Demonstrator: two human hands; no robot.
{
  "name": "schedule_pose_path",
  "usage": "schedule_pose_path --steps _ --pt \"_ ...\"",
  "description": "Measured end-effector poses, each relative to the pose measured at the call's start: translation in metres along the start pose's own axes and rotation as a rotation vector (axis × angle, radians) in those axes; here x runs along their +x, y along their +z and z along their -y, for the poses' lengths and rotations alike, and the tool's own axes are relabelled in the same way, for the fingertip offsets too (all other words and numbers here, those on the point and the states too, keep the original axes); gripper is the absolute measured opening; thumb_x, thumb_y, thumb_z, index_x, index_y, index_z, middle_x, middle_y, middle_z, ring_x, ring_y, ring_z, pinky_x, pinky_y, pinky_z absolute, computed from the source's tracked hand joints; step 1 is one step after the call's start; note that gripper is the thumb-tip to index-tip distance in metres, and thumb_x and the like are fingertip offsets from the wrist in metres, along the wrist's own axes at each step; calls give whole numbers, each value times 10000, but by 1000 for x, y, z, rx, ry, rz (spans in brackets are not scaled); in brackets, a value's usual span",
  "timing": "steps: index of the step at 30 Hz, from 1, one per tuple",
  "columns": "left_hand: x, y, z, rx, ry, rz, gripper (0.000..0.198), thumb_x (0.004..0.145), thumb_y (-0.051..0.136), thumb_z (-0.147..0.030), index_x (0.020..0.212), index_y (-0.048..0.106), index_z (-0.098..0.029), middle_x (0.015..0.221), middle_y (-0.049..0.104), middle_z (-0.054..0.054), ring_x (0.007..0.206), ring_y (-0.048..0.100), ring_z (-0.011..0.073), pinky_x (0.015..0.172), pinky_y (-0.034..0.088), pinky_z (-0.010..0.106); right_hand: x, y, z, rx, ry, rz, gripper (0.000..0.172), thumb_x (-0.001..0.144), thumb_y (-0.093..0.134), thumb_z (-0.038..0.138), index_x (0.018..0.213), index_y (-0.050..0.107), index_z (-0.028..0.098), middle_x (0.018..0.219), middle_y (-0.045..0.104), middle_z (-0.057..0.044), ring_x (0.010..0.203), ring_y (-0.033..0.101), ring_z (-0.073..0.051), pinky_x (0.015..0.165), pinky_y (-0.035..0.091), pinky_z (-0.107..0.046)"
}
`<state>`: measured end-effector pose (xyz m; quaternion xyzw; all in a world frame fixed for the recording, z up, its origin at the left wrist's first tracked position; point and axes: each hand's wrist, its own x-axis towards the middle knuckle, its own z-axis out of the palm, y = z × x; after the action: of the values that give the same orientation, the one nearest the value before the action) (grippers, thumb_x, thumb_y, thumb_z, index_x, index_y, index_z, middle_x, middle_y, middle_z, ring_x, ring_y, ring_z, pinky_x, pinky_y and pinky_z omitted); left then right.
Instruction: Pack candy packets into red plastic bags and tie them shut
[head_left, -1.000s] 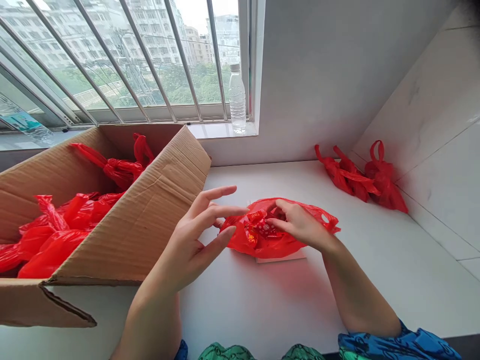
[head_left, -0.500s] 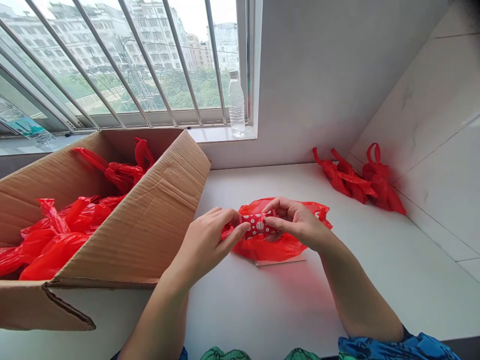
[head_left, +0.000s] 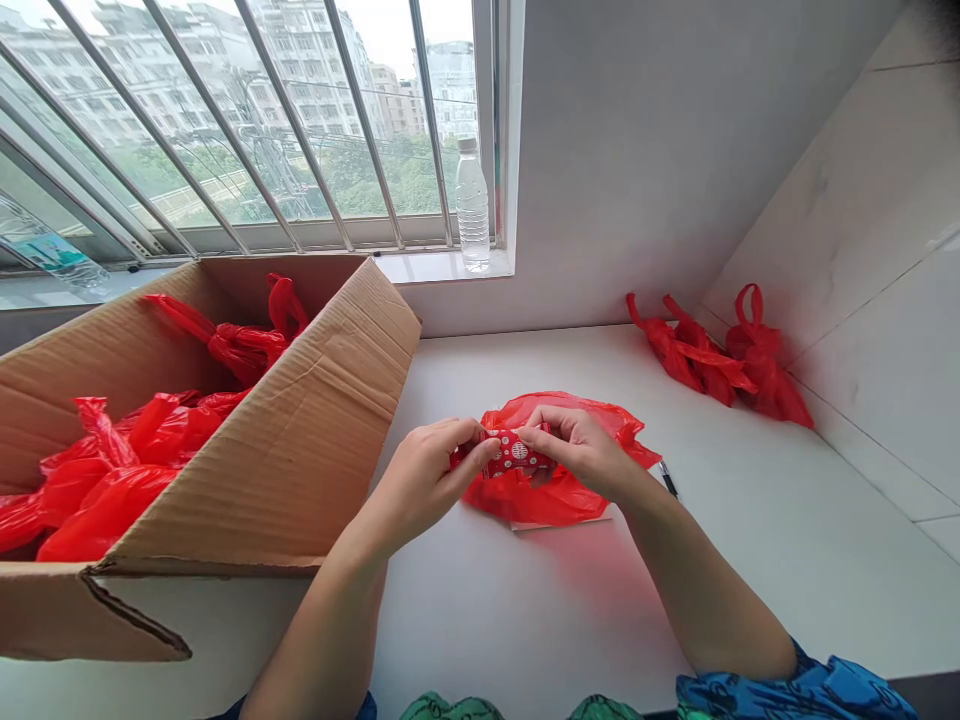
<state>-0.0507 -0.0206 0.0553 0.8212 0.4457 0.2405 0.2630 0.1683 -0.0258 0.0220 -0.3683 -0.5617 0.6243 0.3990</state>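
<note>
Between my two hands is a small red packet (head_left: pixel 516 452) with white dots and a round white emblem, like a wrapped sweet. My left hand (head_left: pixel 431 468) pinches its left end between thumb and fingers. At the other end, my right hand (head_left: pixel 574 452) grips it with the thumb on the near face. Beneath the hands a red plastic bag (head_left: pixel 555 500) lies spread on the white table (head_left: pixel 480 620). A thin flat pale piece (head_left: pixel 559 525) sticks out from under the bag's near edge. What is inside the bag is hidden.
At the left stands an open cardboard box (head_left: pixel 285 430) with several knotted red bags (head_left: pixel 150 440) inside. More red bags (head_left: pixel 757 365) lie by the right wall. A pen (head_left: pixel 668 480) is beside my right forearm. A water bottle (head_left: pixel 472 208) stands on the windowsill.
My right hand has moved slightly left along the packet, its thumb nearer the middle. The bag's right edge has shifted, and the pen now shows beside it.
</note>
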Motion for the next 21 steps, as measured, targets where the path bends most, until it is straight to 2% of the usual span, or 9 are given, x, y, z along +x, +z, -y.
schedule_pose_path --steps 6,10,14,21 --pt "0 -2 -1 4 -13 7 380 991 486 -443 735 575 -177 694 590 -19 636 494 101 595 355 224 0 1 0 21 -9 2 371 888 655 539 787 577 191 759 630 -14 715 637 -155 615 574 -279" --pt "1 -1 -2 14 -14 49 451 960 519 -492 648 505 -168 597 456 -43 572 385 86 526 287 220 -1 4 2 20 -13 -21 374 883 658 544 784 574 193 773 635 -16 721 632 -150 610 572 -269" --pt "1 3 0 -93 2 116 464 953 524 -502 636 486 -164 583 372 -50 551 314 79 490 244 215 -2 6 3 15 -28 -11 360 895 649 534 803 585 192 757 651 -21 712 636 -151 624 578 -275" --pt "2 3 5 -126 30 118 395 967 521 -436 690 562 -157 605 442 -40 574 356 82 504 285 204 -1 5 2 11 -6 37 360 903 632 547 876 624 188 844 671 -38 791 656 -171 683 585 -304"
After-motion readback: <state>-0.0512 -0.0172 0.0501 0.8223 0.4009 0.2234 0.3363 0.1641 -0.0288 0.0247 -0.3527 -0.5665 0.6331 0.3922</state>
